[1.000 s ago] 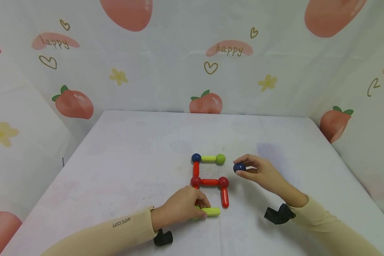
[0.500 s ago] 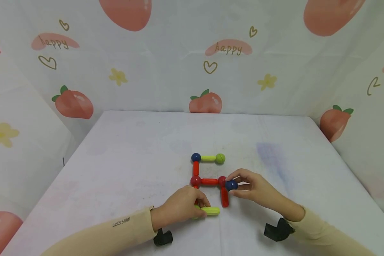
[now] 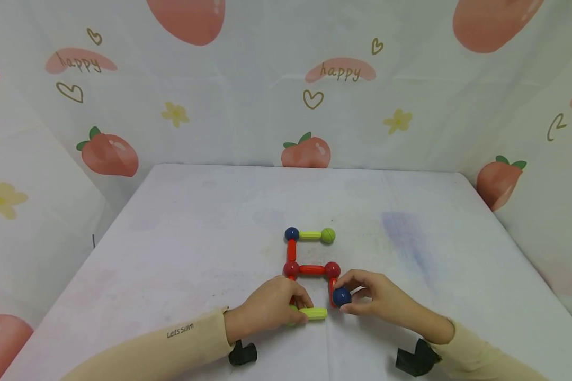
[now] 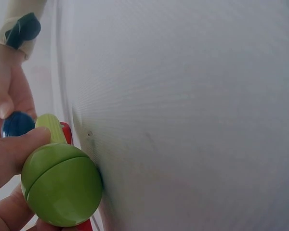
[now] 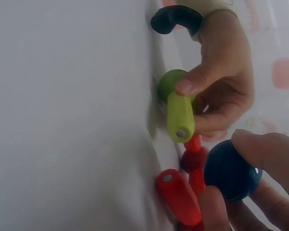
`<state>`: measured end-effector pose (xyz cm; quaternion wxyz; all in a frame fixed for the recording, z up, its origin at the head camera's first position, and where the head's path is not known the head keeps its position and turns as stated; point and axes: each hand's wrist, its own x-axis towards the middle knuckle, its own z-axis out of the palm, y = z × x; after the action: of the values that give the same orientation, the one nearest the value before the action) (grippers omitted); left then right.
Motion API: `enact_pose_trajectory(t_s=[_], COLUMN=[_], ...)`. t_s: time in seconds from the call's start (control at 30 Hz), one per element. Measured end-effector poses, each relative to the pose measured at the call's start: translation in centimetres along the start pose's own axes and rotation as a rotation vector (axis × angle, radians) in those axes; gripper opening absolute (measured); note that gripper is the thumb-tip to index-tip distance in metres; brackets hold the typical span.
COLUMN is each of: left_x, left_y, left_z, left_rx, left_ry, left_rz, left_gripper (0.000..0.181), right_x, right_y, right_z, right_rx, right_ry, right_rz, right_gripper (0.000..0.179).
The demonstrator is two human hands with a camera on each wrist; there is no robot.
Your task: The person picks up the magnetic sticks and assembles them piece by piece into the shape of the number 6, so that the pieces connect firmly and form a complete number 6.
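My left hand [image 3: 271, 306] pinches a yellow-green magnetic rod [image 3: 317, 314] where it meets a green ball [image 4: 62, 187]. In the head view the hand covers most of that ball. The rod's free end, with a metal tip, faces the right hand in the right wrist view. My right hand [image 3: 386, 301] holds a dark blue ball [image 3: 341, 297] between thumb and fingers. In the head view this ball overlaps a red rod [image 5: 178, 197] that hangs off a red ball [image 3: 332, 270]; whether they touch I cannot tell.
Beyond the hands, a red rod [image 3: 312, 270] joins two red balls. Another red rod [image 3: 292, 251] runs back to a second blue ball [image 3: 292, 234], then a yellow-green rod [image 3: 310, 235] and green ball [image 3: 328, 235]. All lie on a white-covered table [image 3: 209, 211] before a peach-print cloth.
My right hand has brought the blue ball towards me and slightly left, from beyond the red ball to beside the near end of the red rod. The left hand stays in place.
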<state>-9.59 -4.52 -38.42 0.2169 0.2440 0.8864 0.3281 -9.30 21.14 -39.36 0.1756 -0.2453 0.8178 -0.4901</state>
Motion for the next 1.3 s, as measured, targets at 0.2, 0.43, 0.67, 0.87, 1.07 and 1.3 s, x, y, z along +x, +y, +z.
enact_pose_trajectory(t_s=[0.2,0.43,0.67,0.87,1.07,1.3], left_x=[0.0,-0.1,0.0,0.0,0.0,0.0], left_y=[0.0,0.0,-0.1,-0.2,-0.1,-0.1], left_z=[-0.1,-0.1,-0.2,-0.2,-0.2,-0.1], left_rx=[0.006,-0.001,-0.001,-0.007,-0.010,-0.004], left_ry=[0.001,0.001,0.001,-0.005,-0.011,-0.012], left_rz=[-0.002,0.000,0.008,0.006,0.001,0.001], left_gripper=[0.016,0.016,0.015,0.016,0.016,0.016], right_x=[-0.4,-0.7,-0.7,-0.6,-0.6,-0.6], right_y=[0.3,0.7,1.2,1.2,1.2,1.0], right_z=[0.6,1.0,1.3,1.5,1.6,1.6], right_rx=[0.045,0.056,0.065,0.055,0.048,0.047], right_ry=[-0.039,-0.055,-0.057,-0.051,-0.052,-0.060], right_rz=[-0.005,0.003,-0.007,0.019,0.038,0.049], right_gripper=[0.032,0.034,0.034,0.035,0.034,0.033])
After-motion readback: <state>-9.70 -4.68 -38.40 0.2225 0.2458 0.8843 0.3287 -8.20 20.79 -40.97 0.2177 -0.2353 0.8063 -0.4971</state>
